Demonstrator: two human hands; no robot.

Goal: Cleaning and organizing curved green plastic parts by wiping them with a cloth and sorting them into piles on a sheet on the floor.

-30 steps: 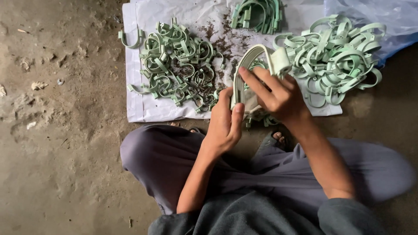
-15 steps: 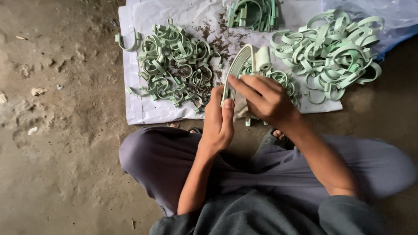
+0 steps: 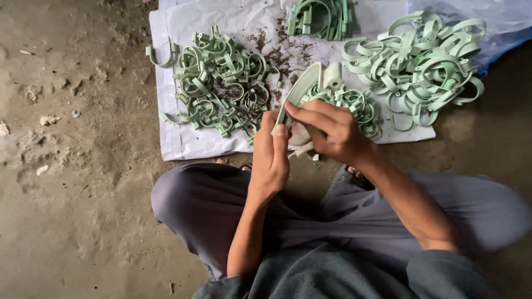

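Both hands hold one pale green curved plastic clamp (image 3: 308,80) above the white sheet (image 3: 172,83). My left hand (image 3: 270,155) grips its lower end between thumb and fingers. My right hand (image 3: 327,130) closes over its lower middle, fingers pointing left. The clamp's upper end with a cylindrical knob sticks up past my fingers. Just behind my right hand lies a small heap of clamps (image 3: 354,105).
A tangled heap of green clamps (image 3: 221,83) with dark debris lies left on the sheet, a larger looped heap (image 3: 421,61) right, a stacked bundle (image 3: 318,19) at top. A blue plastic bag (image 3: 487,27) lies at top right. Bare dirt floor (image 3: 72,166) spreads left. My crossed legs (image 3: 210,199) fill the foreground.
Both hands with the clamp have shifted a little left and lower. My right fingers have slid down the clamp toward my left thumb.
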